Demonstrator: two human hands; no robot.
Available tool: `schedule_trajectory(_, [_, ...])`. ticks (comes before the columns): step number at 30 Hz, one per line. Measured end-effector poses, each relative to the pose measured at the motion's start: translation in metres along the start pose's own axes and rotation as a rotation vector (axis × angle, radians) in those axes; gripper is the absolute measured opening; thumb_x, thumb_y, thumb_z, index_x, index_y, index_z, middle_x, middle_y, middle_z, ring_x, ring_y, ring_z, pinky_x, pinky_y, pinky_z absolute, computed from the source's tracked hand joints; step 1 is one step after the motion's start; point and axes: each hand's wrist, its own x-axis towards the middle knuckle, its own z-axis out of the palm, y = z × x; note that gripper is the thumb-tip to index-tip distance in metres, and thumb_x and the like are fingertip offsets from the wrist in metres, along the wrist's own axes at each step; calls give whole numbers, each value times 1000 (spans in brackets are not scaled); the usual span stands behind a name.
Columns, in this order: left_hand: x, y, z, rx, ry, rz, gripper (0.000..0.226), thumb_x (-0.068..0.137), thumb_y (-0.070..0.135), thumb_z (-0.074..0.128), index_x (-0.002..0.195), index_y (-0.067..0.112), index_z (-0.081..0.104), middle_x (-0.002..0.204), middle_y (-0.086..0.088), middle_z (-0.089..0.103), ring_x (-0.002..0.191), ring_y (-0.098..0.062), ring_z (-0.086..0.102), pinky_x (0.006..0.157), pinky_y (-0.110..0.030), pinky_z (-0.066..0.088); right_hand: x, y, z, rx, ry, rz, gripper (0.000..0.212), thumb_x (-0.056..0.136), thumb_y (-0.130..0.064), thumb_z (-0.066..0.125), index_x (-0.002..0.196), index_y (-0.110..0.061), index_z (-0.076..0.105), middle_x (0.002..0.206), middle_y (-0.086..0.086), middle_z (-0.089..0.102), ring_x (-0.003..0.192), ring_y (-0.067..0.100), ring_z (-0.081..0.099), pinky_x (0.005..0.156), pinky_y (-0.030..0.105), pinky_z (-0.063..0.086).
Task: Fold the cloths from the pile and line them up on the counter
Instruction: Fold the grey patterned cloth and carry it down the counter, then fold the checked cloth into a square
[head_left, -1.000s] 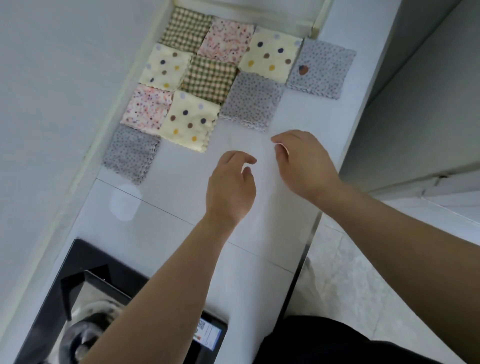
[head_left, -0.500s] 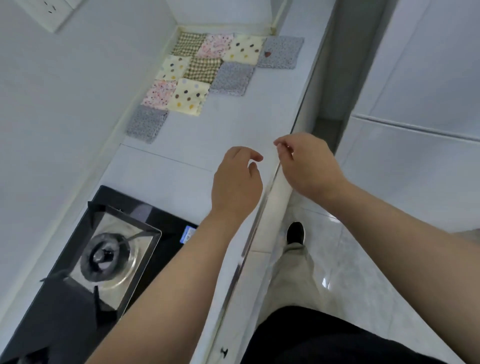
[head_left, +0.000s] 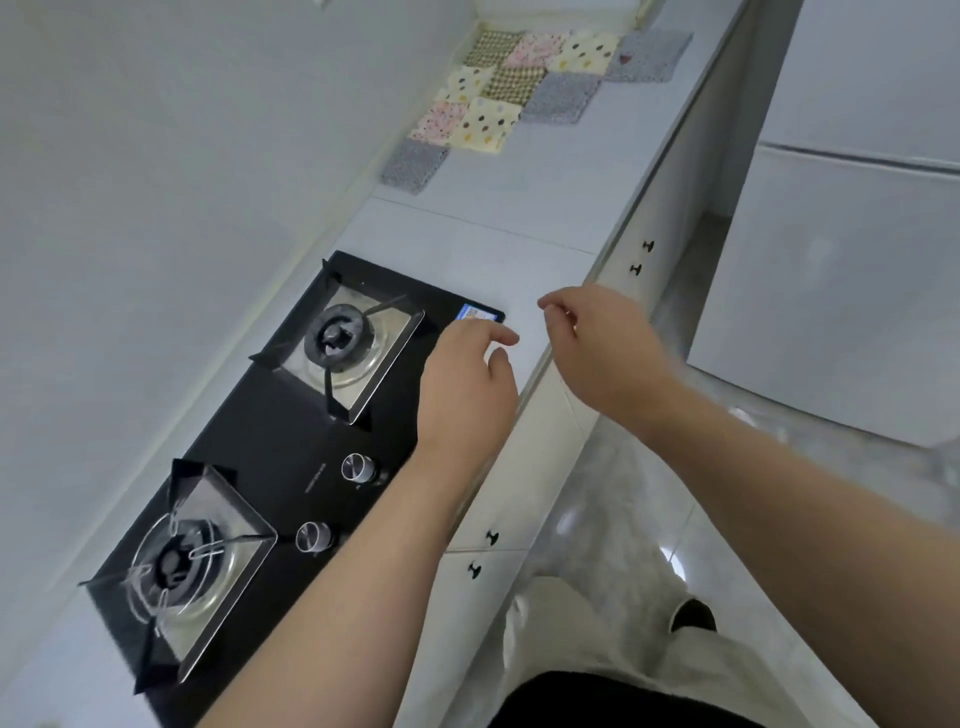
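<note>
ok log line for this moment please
left hand: empty, by black gas hob | right hand: empty | folded patterned cloths: tiled at far end of white counter

White wall (head_left: 156, 156), black gas hob (head_left: 291, 447), white cabinets (head_left: 524, 483), glossy tiled floor (head_left: 649, 519).

- The left hand (head_left: 467, 384) and right hand (head_left: 608, 353) have drawn back from the folded cloths (head_left: 519, 88), now beside the gas hob's (head_left: 291, 441) stickered corner.
- The hob's second burner (head_left: 176, 561) has come into view.
</note>
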Motion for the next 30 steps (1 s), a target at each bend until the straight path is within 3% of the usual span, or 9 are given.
schedule_trajectory(5, [-11, -44, -10, -57, 54, -34, 25, 95, 8, 50, 104, 25, 66, 106, 15, 60, 93, -10, 62, 78, -15, 44, -15, -19, 45, 12, 12, 26, 34, 105, -24, 38, 115, -15, 70, 111, 3, 69, 99, 20, 61, 84, 33, 50])
schedule_trajectory(8, [-11, -83, -3, -120, 113, -58, 26, 94, 7, 51, 102, 25, 66, 104, 13, 62, 89, -13, 63, 80, -25, 52, -13, -25, 86, 21, 39, 11, 33, 104, -23, 40, 105, -10, 70, 103, 6, 70, 91, 21, 61, 79, 36, 52])
schedule_trajectory(11, [-13, -124, 7, -187, 181, -92, 28, 92, 9, 51, 98, 33, 64, 95, 7, 65, 86, -15, 66, 82, -37, 56, -8, -28, 128, 106, 92, -35, 31, 103, -21, 42, 103, -12, 72, 94, -6, 66, 86, 12, 57, 78, 29, 48])
schedule_trajectory(16, [-28, -179, 20, -224, 359, -67, 29, 89, 5, 51, 99, 27, 66, 92, 16, 62, 87, -20, 68, 87, -39, 53, -12, -34, 187, 154, 126, -170, 30, 102, -22, 45, 114, -19, 72, 110, -10, 70, 93, 6, 59, 78, 18, 42])
schedule_trajectory(18, [-36, -191, 24, -249, 425, -96, 30, 88, 4, 51, 96, 28, 66, 92, 21, 58, 84, -20, 68, 86, -39, 54, -16, -33, 202, 134, 131, -205, 27, 100, -23, 47, 107, -20, 73, 101, -10, 71, 88, 8, 61, 75, 21, 45])
schedule_trajectory(22, [-71, -220, 40, -354, 556, -176, 32, 86, 7, 49, 91, 34, 65, 93, 14, 62, 84, -20, 68, 82, -43, 57, -40, -23, 234, 96, 116, -277, 25, 98, -24, 50, 94, -18, 74, 88, -7, 71, 82, 12, 62, 75, 28, 50])
schedule_trajectory(27, [-137, -224, 41, -359, 597, -175, 34, 88, 5, 47, 91, 37, 61, 99, 16, 63, 85, -20, 70, 85, -39, 55, -96, -18, 240, 113, 90, -344, 24, 98, -23, 50, 97, -20, 74, 91, -9, 71, 86, 11, 62, 76, 25, 48])
schedule_trajectory(30, [-181, -223, 27, -324, 655, -187, 31, 90, 6, 48, 95, 32, 62, 98, 6, 67, 84, -18, 70, 83, -32, 54, -137, -25, 234, 126, 82, -387, 24, 98, -23, 50, 95, -21, 74, 85, -10, 69, 83, 13, 62, 77, 28, 50])
